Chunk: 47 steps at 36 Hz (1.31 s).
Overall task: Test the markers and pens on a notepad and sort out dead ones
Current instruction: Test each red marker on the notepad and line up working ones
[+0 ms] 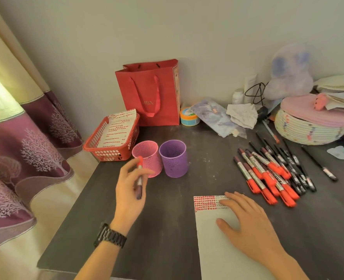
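My left hand (129, 190) grips a red-capped marker (139, 176), held upright just in front of the pink perforated cup (146, 152). A purple perforated cup (174, 158) stands right beside the pink one. My right hand (245, 221) rests flat, fingers spread, on a white notepad sheet (213, 239) whose top strip carries rows of red test marks (204, 203). A pile of red-capped markers (266, 174) and black pens (294, 164) lies fanned out to the right of the sheet. One black pen (319, 163) lies apart, farther right.
A red plastic basket (110, 142) holding marked paper sits at the back left beside a red paper bag (150, 91). A woven basket with a pink lid (310, 122), crumpled paper, a small tub (189, 116) and clutter fill the back right. A curtain hangs at the table's left edge.
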Available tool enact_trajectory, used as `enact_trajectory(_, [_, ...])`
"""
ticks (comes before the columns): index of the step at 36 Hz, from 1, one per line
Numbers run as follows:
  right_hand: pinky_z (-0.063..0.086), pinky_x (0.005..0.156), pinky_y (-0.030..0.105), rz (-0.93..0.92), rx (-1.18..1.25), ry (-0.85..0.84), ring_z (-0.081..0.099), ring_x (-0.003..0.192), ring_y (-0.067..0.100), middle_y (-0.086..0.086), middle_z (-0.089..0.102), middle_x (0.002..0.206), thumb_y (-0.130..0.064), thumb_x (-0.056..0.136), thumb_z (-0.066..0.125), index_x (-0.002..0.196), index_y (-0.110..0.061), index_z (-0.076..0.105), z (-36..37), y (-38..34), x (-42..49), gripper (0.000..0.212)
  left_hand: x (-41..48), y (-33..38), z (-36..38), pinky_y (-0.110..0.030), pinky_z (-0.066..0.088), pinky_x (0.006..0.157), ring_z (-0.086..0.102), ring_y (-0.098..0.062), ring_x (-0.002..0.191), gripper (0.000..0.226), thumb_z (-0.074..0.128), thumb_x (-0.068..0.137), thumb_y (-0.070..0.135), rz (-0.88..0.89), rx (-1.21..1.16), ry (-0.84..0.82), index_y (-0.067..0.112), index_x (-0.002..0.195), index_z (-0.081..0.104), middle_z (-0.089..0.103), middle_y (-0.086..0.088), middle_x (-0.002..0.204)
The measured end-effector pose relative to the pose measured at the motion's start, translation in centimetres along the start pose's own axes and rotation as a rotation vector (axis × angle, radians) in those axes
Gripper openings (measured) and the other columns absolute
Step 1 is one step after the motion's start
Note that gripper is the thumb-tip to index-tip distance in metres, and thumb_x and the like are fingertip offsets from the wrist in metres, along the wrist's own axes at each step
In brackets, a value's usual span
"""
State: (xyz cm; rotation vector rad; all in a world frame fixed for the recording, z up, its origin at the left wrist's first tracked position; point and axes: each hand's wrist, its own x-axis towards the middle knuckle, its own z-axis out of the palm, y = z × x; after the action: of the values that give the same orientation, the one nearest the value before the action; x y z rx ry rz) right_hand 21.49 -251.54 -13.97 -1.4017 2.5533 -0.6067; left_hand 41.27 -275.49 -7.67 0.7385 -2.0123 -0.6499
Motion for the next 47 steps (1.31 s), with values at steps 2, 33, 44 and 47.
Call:
enact_trajectory(2, [0.013,0.122,0.028,-0.002,-0.01,-0.006,0.018,0.15,0.003,-0.026,0.031,0.157,-0.065,0.092,0.047,0.14,-0.045,0.047,0.0,0.0,0.0,0.052,-1.4,-0.8,-0.1,-0.003,0.039,0.089,0.045,0.019,0.118,0.053,0.063,0.071,-0.028,0.011,0.06,-0.094,0.015,0.099,0.075,0.05,-0.006,0.14])
enact_trajectory(33, [-0.001,0.118,0.018,-0.037,0.012,0.009,0.01,0.151,-0.001,-0.028,0.024,0.159,-0.066,0.092,0.041,0.144,-0.044,0.044,-0.1,-0.5,-0.1,0.056,-3.5,-4.8,-1.0,-0.064,-0.002,0.117,-0.009,-0.015,0.153,0.045,0.02,0.092,0.071,-0.361,0.585,-0.726,0.075,0.134,0.005,-0.006,0.01,0.167])
enact_trajectory(44, [0.018,0.117,0.019,-0.025,0.185,0.093,0.019,0.145,-0.005,-0.028,0.035,0.148,-0.07,0.082,0.044,0.136,-0.038,0.053,-0.2,-0.6,-0.1,0.064,-5.5,2.0,5.4,-0.044,-0.011,0.12,-0.018,0.0,0.146,0.054,0.042,0.094,0.065,0.002,0.44,-0.56,0.062,0.145,0.024,-0.004,0.022,0.163])
enact_trajectory(47, [0.025,0.112,0.013,0.009,0.324,0.168,0.028,0.138,-0.011,-0.031,0.039,0.142,-0.067,0.083,0.054,0.132,-0.042,0.052,-0.9,-0.3,-0.1,0.055,-6.1,2.8,7.5,-0.045,-0.015,0.121,-0.02,0.003,0.146,0.068,0.025,0.085,0.08,0.013,0.405,-0.707,0.06,0.149,0.013,-0.012,0.029,0.16])
